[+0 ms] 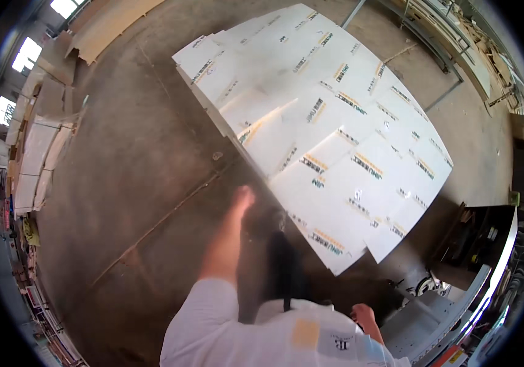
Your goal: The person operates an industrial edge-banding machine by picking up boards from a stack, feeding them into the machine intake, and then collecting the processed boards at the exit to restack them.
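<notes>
I see my left hand (245, 197), blurred, near the left edge of the white sheets (335, 131), my right hand (362, 314) beside the shirt (274, 339); I can't tell how wide either is. Floor (127, 140) stretches left.

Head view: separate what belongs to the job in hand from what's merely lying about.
Likely the job's:
white printed sheets, nearest the left hand

Apparently just lying about:
stacked pale boards, far left
tan panel, upper left
</notes>
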`<state>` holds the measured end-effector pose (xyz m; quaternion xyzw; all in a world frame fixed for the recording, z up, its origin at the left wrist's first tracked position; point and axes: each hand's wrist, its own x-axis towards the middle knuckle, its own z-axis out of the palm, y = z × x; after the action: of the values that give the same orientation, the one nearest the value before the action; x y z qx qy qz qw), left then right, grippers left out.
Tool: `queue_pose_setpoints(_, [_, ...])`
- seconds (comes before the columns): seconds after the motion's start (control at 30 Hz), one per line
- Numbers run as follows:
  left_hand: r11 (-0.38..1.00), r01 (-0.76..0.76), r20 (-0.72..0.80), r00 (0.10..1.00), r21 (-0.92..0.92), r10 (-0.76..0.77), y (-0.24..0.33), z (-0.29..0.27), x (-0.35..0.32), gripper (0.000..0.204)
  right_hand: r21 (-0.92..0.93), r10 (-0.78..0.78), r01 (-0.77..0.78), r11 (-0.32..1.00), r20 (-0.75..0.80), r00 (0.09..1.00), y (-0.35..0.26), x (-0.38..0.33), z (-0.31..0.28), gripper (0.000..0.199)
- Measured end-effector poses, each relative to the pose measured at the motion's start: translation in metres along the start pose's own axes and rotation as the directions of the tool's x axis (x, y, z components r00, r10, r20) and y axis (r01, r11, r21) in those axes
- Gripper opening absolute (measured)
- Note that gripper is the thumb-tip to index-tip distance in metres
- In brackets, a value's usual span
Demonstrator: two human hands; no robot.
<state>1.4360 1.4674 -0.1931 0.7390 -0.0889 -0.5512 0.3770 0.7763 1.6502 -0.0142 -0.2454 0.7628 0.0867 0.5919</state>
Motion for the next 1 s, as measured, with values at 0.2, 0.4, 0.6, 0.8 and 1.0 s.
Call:
queue_pose_setpoints(0.2, [0.965, -0.202, -0.412, 0.875, 0.169, 0.255, 0.169, -0.076, 0.255, 0.041, 0.185, -0.012, 0.034, 0.982, -0.119, 0.993, -0.173, -0.026, 0.039, 0.027])
queue_pose_setpoints(0.4, [0.972, -0.180, -0.537, 0.811, 0.151, 0.233, 0.241, -0.117, 0.394, 0.075, 0.100, 0.145, -0.135, 0.986, -0.093, 0.985, -0.218, -0.020, 0.075, 0.025])
queue_pose_setpoints(0.6, [0.996, 0.065, -0.519, 0.855, 0.063, -0.023, 0.254, -0.090, 0.400, 0.089, -0.162, 0.140, -0.146, 0.976, -0.048, 0.989, -0.247, 0.019, 0.101, 0.027])
queue_pose_setpoints(0.8, [0.985, -0.173, -0.431, 0.887, 0.027, 0.168, 0.246, -0.087, 0.363, 0.084, -0.597, -0.447, 0.404, 0.693, 0.084, 0.891, -0.470, 0.160, 0.156, 0.033])
queue_pose_setpoints(1.0, [0.946, -0.111, -0.315, 0.949, -0.305, 0.010, 0.250, -0.061, 0.353, 0.078, -0.513, -0.874, 0.756, 0.407, 0.022, 0.485, -0.782, 0.325, 0.245, 0.059])
